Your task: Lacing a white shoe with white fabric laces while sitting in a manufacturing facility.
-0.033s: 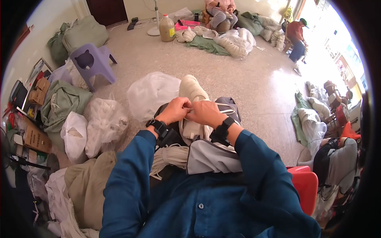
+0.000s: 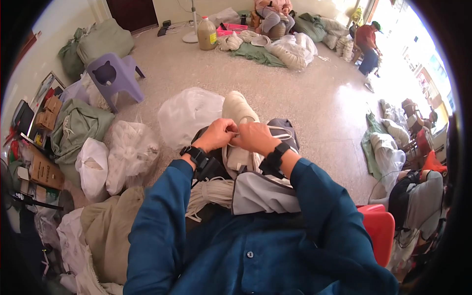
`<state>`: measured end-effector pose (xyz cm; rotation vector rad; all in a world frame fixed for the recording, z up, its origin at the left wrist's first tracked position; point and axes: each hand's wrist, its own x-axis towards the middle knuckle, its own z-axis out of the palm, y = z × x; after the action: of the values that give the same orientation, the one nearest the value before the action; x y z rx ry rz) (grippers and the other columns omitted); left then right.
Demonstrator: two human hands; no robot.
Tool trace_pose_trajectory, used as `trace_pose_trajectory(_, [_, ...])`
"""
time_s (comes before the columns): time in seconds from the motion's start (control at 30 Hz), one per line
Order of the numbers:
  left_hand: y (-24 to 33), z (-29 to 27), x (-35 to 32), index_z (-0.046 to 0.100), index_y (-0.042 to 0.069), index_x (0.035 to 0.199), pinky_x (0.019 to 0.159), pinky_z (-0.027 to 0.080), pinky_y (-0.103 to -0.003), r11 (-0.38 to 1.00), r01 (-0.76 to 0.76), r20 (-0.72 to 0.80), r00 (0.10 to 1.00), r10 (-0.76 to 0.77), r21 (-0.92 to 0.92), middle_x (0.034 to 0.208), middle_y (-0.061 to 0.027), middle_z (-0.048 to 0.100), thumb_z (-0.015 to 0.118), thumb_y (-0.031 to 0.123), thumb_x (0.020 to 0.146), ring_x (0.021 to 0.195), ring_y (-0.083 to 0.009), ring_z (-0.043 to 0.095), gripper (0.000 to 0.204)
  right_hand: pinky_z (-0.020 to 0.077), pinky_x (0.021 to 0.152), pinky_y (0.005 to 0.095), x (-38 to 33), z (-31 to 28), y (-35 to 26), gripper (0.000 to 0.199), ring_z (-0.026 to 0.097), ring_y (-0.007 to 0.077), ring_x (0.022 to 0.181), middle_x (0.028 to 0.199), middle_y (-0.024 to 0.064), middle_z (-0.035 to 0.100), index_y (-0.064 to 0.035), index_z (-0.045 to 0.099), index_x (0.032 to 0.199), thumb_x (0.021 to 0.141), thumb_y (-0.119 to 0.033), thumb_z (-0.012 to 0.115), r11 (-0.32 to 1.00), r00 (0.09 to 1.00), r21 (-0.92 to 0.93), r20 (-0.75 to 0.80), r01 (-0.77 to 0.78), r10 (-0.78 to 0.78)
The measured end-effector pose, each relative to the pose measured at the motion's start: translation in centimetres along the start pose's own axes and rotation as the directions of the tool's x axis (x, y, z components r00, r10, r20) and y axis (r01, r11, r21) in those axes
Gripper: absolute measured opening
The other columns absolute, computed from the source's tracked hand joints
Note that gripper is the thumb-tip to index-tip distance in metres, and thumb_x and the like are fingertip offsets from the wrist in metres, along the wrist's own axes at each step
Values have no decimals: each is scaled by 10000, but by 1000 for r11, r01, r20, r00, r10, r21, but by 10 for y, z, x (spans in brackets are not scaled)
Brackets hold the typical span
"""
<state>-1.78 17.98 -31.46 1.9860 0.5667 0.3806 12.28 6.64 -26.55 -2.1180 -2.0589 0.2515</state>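
Observation:
On my lap lies a long cream bundle with a rounded far end and ridged layers; its exact kind is unclear. My left hand and my right hand meet over its near part, fingertips pinched together. Between them is a thin white cord, mostly hidden by the fingers. A loop of white cord curves out past my right hand over dark grey cloth. Closer to my body are a hank of cream cord and a grey cloth piece.
A clear plastic bag lies beyond my left hand. White stuffed bags and a purple stool stand at left. A red seat edge is by my right elbow. Two people sit at the far side, among sacks.
Both hands stay pinched together at nearly the same spot. My right hand has shifted very slightly upward; everything else looks the same.

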Motion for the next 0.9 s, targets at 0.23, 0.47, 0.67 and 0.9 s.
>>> trace_pose_trajectory(0.23, [-8, 5, 0, 699, -14, 989, 760, 537, -294, 974, -12, -68, 998, -3, -226, 881, -86, 727, 648, 5, 867, 832, -138, 664, 133, 590, 719, 410, 17, 2, -8, 217, 750, 311, 865, 910, 158, 761, -73, 770, 910, 860, -222, 621, 981, 987, -190, 163, 40, -9])
trace_pose_trajectory(0.47, [10, 5, -6, 677, -11, 1028, 767, 512, -262, 999, -47, -11, 999, 47, -14, 948, -32, 712, 643, 18, 932, 846, -80, 606, 106, 581, 674, 394, 11, 2, -9, 178, 756, 269, 832, 869, 113, 764, -108, 773, 874, 863, -200, 622, 897, 966, -392, 228, 202, -118])
trace_pose_trajectory(0.67, [1, 1, -1, 694, -22, 1034, 774, 528, -270, 995, -5, 23, 1000, 7, -98, 922, -38, 719, 664, 98, 953, 844, -85, 621, 148, 577, 670, 423, 12, 3, -3, 187, 750, 293, 817, 835, 129, 756, -72, 758, 852, 857, -192, 615, 923, 972, -331, 185, 199, -143])
trace_pose_trajectory(0.9, [1, 10, -19, 676, -1, 974, 711, 528, -246, 985, 35, -142, 988, -60, -171, 876, -21, 708, 705, 90, 919, 775, -68, 630, 110, 536, 686, 508, -62, -15, -25, 248, 666, 428, 711, 743, 253, 658, 21, 654, 769, 853, -197, 572, 845, 865, 444, 248, 298, -436])
